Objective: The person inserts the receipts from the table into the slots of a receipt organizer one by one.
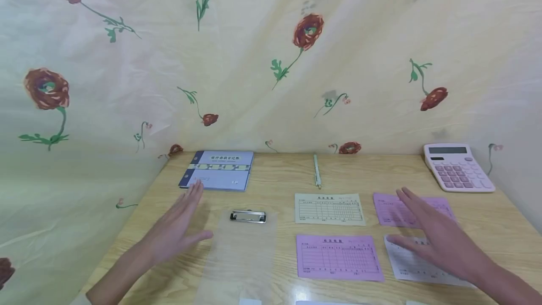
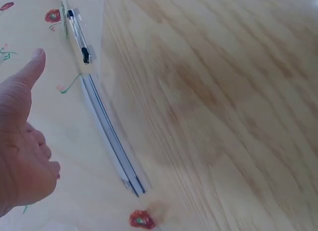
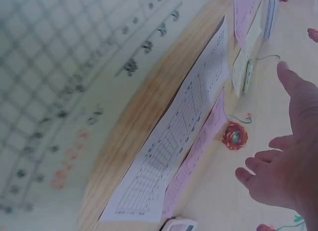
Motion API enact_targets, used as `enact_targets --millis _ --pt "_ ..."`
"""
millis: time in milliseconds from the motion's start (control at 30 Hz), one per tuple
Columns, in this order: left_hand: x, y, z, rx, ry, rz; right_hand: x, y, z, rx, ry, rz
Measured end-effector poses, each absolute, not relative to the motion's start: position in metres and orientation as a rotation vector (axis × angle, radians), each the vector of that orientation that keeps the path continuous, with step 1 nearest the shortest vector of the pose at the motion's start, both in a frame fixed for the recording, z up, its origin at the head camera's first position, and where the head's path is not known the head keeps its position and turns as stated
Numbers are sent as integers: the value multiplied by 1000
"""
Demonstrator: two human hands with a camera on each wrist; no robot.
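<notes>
My left hand (image 1: 174, 229) is held with straight fingers and the thumb apart, between a blue account book (image 1: 224, 173) and a clear clipboard (image 1: 239, 258) with a metal clip (image 1: 248, 216). Nothing is in it. My right hand (image 1: 440, 236), also empty with extended fingers, overlaps a pink receipt slip (image 1: 440, 206) and a white slip (image 1: 406, 267) in the head view. Left of it lie a pale green slip (image 1: 329, 209) and another pink slip (image 1: 340, 258), both printed with tables. In the right wrist view a slip (image 3: 59, 92) looms large and close.
A pale pen (image 1: 316, 172) lies near the back edge of the wooden table (image 1: 279, 168). At the back right stands a white calculator (image 1: 458, 167) with pinkish keys. Flowered cloth (image 1: 254, 60) hangs behind and at the left. More slip edges (image 1: 330, 302) show at the bottom.
</notes>
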State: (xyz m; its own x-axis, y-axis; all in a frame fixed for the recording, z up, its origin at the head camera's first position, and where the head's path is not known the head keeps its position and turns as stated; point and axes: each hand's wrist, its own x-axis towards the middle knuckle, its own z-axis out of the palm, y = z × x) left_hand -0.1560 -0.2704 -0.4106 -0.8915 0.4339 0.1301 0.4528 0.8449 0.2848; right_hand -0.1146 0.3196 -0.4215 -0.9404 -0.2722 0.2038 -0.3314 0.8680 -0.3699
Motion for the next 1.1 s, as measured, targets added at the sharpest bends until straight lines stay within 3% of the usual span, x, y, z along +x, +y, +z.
enact_targets --millis 400,1100 --pt "-181 -241 -417 -741 -2872 -963 -164 286 -415 393 -2834 1013" --pt "-197 -199 -446 -1004 -2753 -724 -205 257 -437 340 -2853 1057"
